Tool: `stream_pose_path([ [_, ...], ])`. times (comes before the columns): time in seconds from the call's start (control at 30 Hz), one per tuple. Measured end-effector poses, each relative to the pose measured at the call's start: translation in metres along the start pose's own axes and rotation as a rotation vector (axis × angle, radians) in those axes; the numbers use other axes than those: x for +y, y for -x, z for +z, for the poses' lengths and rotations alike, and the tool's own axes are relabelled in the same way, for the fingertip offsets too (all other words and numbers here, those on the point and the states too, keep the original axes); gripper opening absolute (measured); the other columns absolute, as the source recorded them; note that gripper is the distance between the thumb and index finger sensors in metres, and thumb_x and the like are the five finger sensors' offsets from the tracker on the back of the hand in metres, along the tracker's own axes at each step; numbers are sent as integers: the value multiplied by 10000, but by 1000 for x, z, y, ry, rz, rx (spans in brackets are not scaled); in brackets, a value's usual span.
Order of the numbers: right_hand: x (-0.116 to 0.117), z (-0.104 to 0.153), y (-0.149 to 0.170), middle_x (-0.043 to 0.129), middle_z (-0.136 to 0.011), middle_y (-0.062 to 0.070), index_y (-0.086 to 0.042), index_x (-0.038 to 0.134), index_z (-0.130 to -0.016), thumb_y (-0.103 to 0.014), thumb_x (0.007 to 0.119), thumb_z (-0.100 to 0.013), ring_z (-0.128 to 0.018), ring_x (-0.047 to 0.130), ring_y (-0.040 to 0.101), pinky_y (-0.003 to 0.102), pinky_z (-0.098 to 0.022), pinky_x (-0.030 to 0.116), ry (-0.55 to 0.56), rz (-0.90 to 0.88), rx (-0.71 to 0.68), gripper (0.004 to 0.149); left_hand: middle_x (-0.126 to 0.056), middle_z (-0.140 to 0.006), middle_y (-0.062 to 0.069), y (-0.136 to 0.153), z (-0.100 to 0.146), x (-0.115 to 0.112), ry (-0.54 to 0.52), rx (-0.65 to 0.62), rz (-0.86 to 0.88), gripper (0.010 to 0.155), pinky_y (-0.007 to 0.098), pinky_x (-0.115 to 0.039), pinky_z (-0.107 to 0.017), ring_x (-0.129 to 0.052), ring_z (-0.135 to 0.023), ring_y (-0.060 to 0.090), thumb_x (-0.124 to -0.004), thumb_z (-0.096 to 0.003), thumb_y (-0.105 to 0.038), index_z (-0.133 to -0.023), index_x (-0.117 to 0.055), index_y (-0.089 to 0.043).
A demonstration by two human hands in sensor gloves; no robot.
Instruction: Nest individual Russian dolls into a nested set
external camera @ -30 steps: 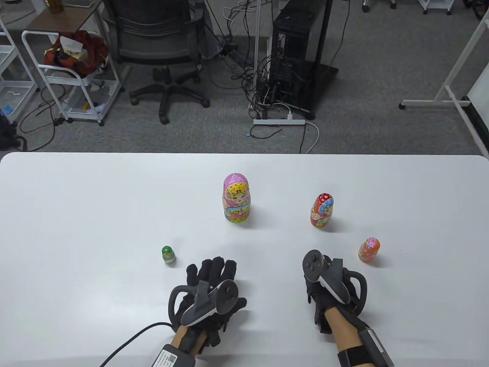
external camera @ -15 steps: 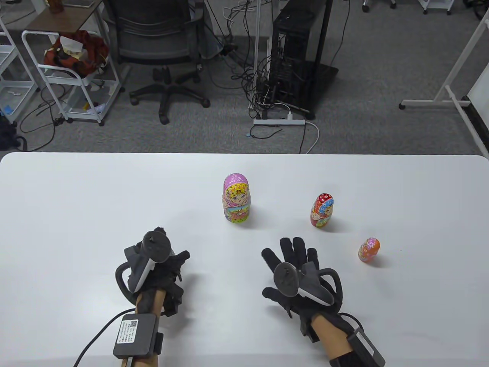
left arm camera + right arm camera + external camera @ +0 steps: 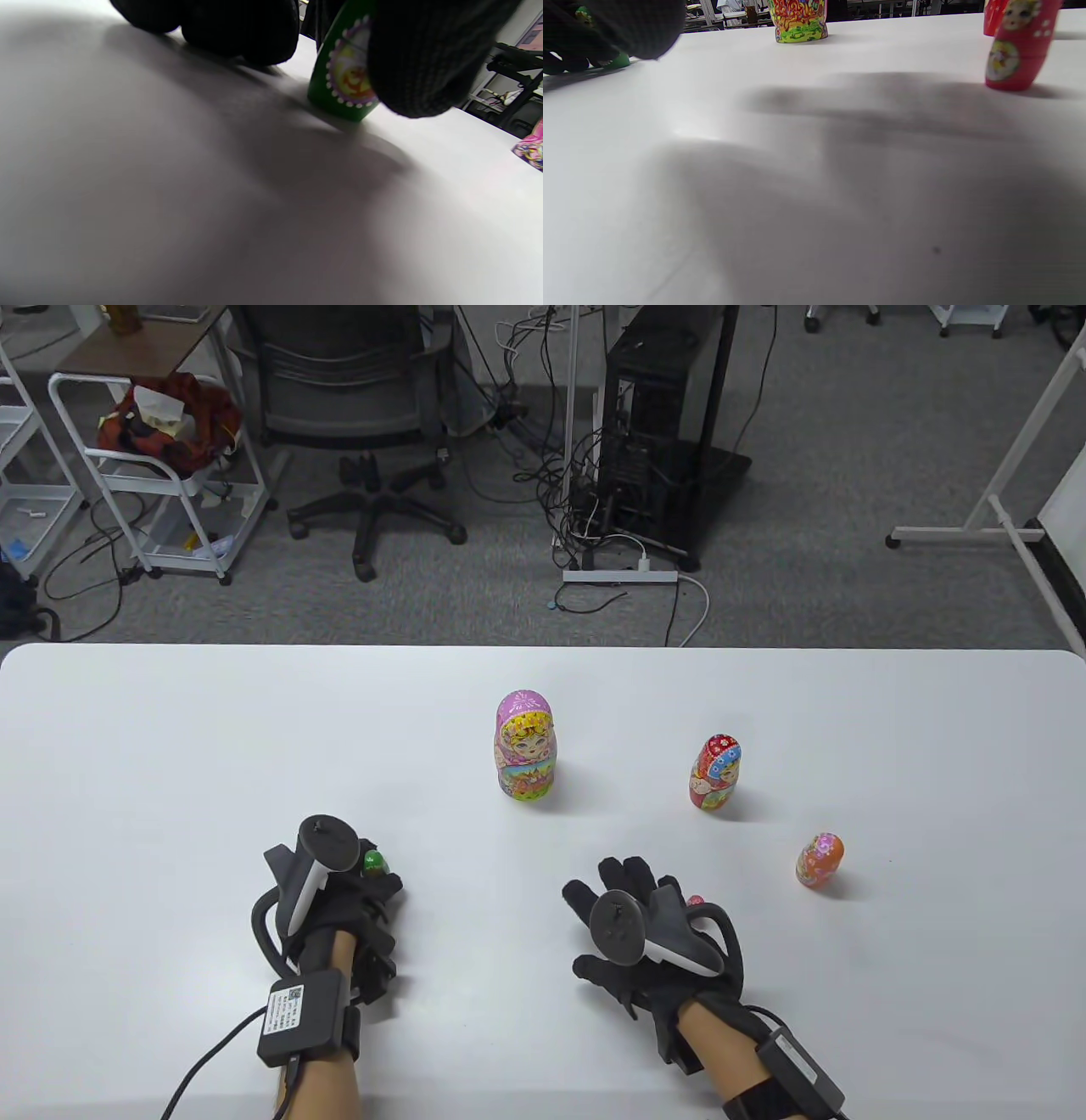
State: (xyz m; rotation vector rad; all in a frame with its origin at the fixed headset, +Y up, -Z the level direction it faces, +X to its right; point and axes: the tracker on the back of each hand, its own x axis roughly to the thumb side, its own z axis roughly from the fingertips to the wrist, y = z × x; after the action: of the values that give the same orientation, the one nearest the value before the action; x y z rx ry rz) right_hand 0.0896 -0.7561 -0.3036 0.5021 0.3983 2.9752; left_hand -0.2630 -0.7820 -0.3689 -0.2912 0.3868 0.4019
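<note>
The small green doll stands on the white table. My left hand grips it; in the left wrist view one fingertip covers the side of the green doll and other fingers sit behind it. My right hand hovers open with fingers spread, holding nothing. A small pink-red doll peeks out behind it and stands upright in the right wrist view. The big pink doll, the red doll and the orange doll stand farther back.
The table's far edge borders a floor with an office chair, a computer tower and cables. A cable trails from my left wrist over the near edge.
My left hand moved left from the table's middle to the green doll and closed round it. My right hand shifted left and opened, uncovering the small pink-red doll.
</note>
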Motion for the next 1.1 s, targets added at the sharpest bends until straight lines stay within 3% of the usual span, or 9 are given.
stream_pose_path([
  [0.07, -2, 2, -1, 90, -1163, 77, -437, 162, -1028, -589, 717, -470, -1092, 121, 378, 643, -778, 255, 21, -15, -15, 801, -597, -1039, 115, -6, 4, 0, 12, -18, 5, 671, 555, -526, -710, -624, -864, 302, -857, -385, -551, -987, -625, -368],
  [0.17, -7, 7, -6, 135, -1162, 76, -443, 174, -1025, -582, 713, -473, -1095, 169, 372, 631, -781, 293, 73, -71, -60, 784, -690, -1077, 151, -24, 19, 3, 18, -142, -8, 669, 565, -626, -699, -738, -916, 339, -875, -376, -552, -972, -647, -353],
  [0.23, -9, 9, -10, 159, -1163, 79, -442, 189, -1022, -573, 715, -470, -1093, 222, 368, 626, -779, 324, 123, -116, -85, 773, -879, -979, 80, -41, 35, 8, -8, -239, -75, 671, 510, -766, -650, -938, -834, 260, -870, -379, -551, -973, -637, -344],
  [0.3, -12, 12, -17, 184, -1161, 78, -450, 186, -1014, -568, 713, -469, -1091, 258, 364, 621, -776, 349, 172, -162, -117, 767, -972, -873, 15, -57, 51, 10, -8, -326, -87, 679, 462, -837, -594, -1025, -728, 188, -869, -375, -558, -967, -644, -313],
  [0.47, -21, 22, -26, 293, -1158, 82, -493, 139, -980, -573, 696, -466, -1071, 449, 351, 591, -758, 487, 327, -255, -170, 762, -962, -817, 5, -92, 98, 8, -61, -512, -160, 688, 460, -825, -580, -994, -640, 159, -877, -352, -600, -959, -666, -355],
  [0.63, -26, 27, -27, 450, -1129, 97, -532, 141, -953, -553, 675, -476, -966, 704, 321, 537, -688, 650, 370, -412, -237, 716, -956, -788, -1, -111, 129, -3, -66, -611, -228, 693, 457, -821, -583, -977, -608, 142, -883, -336, -611, -951, -722, -336],
  [0.83, -24, 29, -31, 671, -1044, 68, -488, 368, -984, -473, 651, -502, -846, 854, 291, 500, -617, 738, 361, -433, -276, 559, -982, -731, -28, -112, 141, -15, -85, -685, -115, 702, 433, -845, -559, -990, -556, 111, -892, -317, -613, -919, -772, -274],
  [1.1, -24, 29, -31, 739, -980, 31, -393, 515, -960, -418, 701, -493, -795, 883, 248, 474, -604, 751, 392, -439, -276, 503, -984, -726, -28, -99, 143, -14, -84, -727, -57, 705, 430, -848, -557, -992, -560, 106, -912, -317, -579, -921, -774, -244],
])
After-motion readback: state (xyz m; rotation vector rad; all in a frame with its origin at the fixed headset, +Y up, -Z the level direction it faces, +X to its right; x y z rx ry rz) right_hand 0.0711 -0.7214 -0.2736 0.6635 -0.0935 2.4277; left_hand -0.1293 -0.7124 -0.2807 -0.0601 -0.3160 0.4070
